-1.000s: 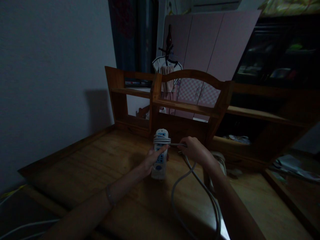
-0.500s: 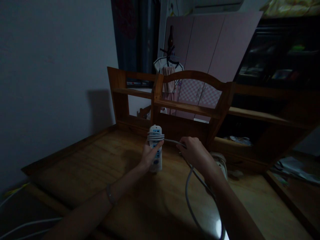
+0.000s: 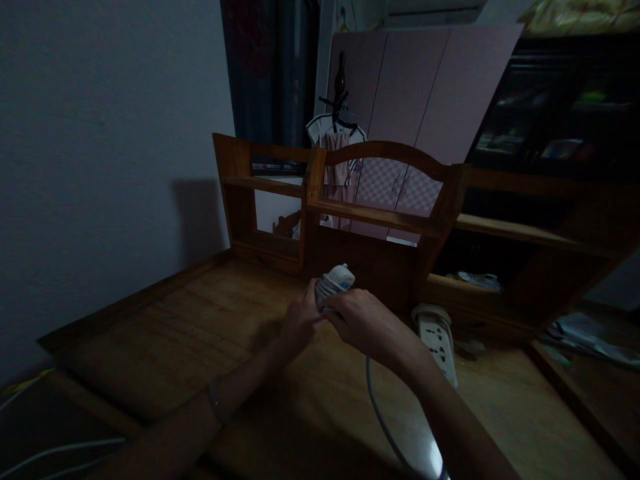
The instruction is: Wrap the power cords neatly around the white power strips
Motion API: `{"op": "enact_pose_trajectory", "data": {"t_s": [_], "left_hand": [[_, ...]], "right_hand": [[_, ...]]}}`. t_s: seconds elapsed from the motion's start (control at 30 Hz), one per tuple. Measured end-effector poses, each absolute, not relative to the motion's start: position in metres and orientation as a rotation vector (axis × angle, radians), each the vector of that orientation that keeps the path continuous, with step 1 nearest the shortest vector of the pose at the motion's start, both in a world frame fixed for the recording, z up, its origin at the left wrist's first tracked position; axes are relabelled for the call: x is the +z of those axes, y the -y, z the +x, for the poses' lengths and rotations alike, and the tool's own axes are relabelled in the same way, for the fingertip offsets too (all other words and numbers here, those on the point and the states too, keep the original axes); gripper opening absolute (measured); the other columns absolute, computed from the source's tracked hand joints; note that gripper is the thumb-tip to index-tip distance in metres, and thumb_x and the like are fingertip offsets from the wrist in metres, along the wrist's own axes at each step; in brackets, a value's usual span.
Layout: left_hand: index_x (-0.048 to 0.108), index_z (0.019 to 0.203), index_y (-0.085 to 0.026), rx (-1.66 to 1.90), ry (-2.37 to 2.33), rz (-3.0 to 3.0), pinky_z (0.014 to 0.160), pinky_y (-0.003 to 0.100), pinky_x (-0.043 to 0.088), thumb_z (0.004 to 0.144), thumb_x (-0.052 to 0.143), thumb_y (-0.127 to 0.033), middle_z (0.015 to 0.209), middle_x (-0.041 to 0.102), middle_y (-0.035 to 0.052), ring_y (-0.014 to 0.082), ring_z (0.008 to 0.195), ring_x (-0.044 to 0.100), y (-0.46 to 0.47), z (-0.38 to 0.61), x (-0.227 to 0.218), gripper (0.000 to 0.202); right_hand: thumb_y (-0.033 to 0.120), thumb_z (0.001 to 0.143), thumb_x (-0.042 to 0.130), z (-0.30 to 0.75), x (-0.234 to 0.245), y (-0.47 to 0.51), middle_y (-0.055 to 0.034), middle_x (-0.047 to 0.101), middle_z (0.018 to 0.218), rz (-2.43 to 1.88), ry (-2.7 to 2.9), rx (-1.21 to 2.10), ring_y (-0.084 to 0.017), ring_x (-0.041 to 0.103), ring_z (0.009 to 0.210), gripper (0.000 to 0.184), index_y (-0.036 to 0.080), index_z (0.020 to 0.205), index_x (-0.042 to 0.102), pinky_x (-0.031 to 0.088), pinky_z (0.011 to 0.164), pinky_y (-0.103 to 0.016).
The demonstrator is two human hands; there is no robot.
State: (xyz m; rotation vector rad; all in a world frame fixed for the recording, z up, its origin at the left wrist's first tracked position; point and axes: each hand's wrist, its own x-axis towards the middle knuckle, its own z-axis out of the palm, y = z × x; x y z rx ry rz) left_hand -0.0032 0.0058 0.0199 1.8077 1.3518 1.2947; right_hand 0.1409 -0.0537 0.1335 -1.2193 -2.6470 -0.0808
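Observation:
My left hand (image 3: 303,313) is closed around a white power strip (image 3: 341,275), tilted to the right above the desk. Several turns of grey cord (image 3: 326,288) wrap the strip near its top end. Close against it on the right, my right hand (image 3: 363,320) is closed, its fingers at the wound cord. Below that hand a loose length of the grey cord (image 3: 377,403) hangs in a curve toward the front of the desk. Much of the strip's body is hidden behind my hands.
A second white power strip (image 3: 436,343), its cord coiled around its far end, lies on the wooden desk (image 3: 200,320) at the right. A wooden shelf unit (image 3: 370,213) rises along the desk's back. A wall (image 3: 125,133) borders the left side.
The power strip has turned from upright to tilted right. My right hand has moved left, from holding the cord out to the side to right beside the strip. The second strip is now less covered.

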Motion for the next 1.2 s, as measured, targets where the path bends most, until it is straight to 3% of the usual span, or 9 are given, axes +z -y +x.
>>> {"op": "enact_pose_trajectory", "data": {"t_s": [0.1,0.23,0.4,0.53,0.67,0.77,0.87,1.03,1.2], "left_hand": [[0.050,0.117,-0.020,1.142,-1.315,2.361,0.074,0.032,0.044,0.077,0.062,-0.018,0.109,0.061,0.0098,0.0248,0.094,0.061,0.005,0.002,0.012,0.041],[0.051,0.115,-0.019,0.978,-1.323,2.561,0.069,0.031,0.044,0.085,0.058,-0.026,0.106,0.061,0.0105,0.0248,0.091,0.062,0.010,0.009,0.006,0.031],[0.043,0.124,-0.021,0.908,-1.328,2.678,0.072,0.030,0.046,0.084,0.062,-0.048,0.116,0.057,0.0085,0.0242,0.096,0.061,0.013,0.011,0.009,0.051],[0.037,0.127,-0.021,0.850,-1.303,2.703,0.071,0.029,0.046,0.082,0.065,-0.049,0.115,0.058,0.0076,0.0239,0.095,0.062,0.016,0.012,0.011,0.060],[0.038,0.125,-0.021,0.748,-1.254,2.709,0.071,0.031,0.046,0.077,0.070,-0.046,0.112,0.060,0.0074,0.0266,0.094,0.063,0.014,0.015,0.008,0.062],[0.040,0.126,-0.020,0.713,-1.246,2.734,0.071,0.032,0.046,0.078,0.066,-0.054,0.113,0.059,0.0099,0.0294,0.094,0.063,0.011,0.015,0.005,0.064],[0.046,0.121,-0.015,0.821,-1.149,2.790,0.070,0.035,0.047,0.079,0.061,-0.061,0.110,0.060,0.0131,0.0311,0.092,0.063,0.010,0.014,0.002,0.065],[0.053,0.110,-0.012,0.908,-0.988,2.901,0.076,0.035,0.047,0.084,0.055,-0.060,0.099,0.061,0.0141,0.0287,0.091,0.062,0.012,0.012,0.002,0.055],[0.055,0.104,-0.010,0.858,-0.893,3.041,0.075,0.035,0.049,0.091,0.049,-0.049,0.097,0.062,0.0154,0.0271,0.089,0.062,0.011,0.012,0.000,0.041]], "right_hand": [[0.017,0.088,0.053,0.140,0.132,0.052,-0.0082,0.067,0.076,-1.230,2.651,-0.048,-0.016,0.061,0.070,0.017,0.014,0.077,0.066,0.033,0.060,-0.025],[0.016,0.081,0.059,0.145,0.132,0.048,-0.0063,0.067,0.074,-1.297,2.591,0.105,-0.014,0.059,0.066,0.011,0.016,0.075,0.069,0.033,0.058,-0.023],[0.026,0.073,0.069,0.160,0.135,0.039,-0.0025,0.063,0.063,-1.410,2.464,0.285,-0.012,0.054,0.057,0.008,0.018,0.070,0.070,0.029,0.051,-0.023],[0.038,0.067,0.077,0.174,0.137,0.035,-0.0007,0.060,0.061,-1.433,2.450,0.334,-0.012,0.052,0.057,0.021,0.018,0.068,0.069,0.028,0.050,-0.023],[0.037,0.068,0.077,0.186,0.138,0.030,0.0013,0.061,0.067,-1.284,2.489,0.463,-0.011,0.053,0.062,0.022,0.018,0.074,0.068,0.030,0.052,-0.021],[0.039,0.069,0.076,0.190,0.139,0.024,0.0021,0.062,0.072,-1.160,2.492,0.631,-0.012,0.055,0.066,0.026,0.019,0.084,0.068,0.033,0.053,-0.020],[0.042,0.069,0.076,0.192,0.137,0.019,0.0023,0.062,0.070,-1.156,2.462,0.683,-0.011,0.055,0.064,0.029,0.018,0.082,0.067,0.034,0.052,-0.020],[0.052,0.062,0.079,0.201,0.127,0.005,0.0016,0.062,0.067,-1.289,2.415,0.670,-0.011,0.053,0.060,0.041,0.016,0.075,0.065,0.034,0.050,-0.020],[0.051,0.066,0.077,0.210,0.116,-0.009,0.0030,0.058,0.065,-1.182,2.445,1.106,-0.010,0.049,0.059,0.040,0.014,0.077,0.063,0.034,0.050,-0.020]]}}
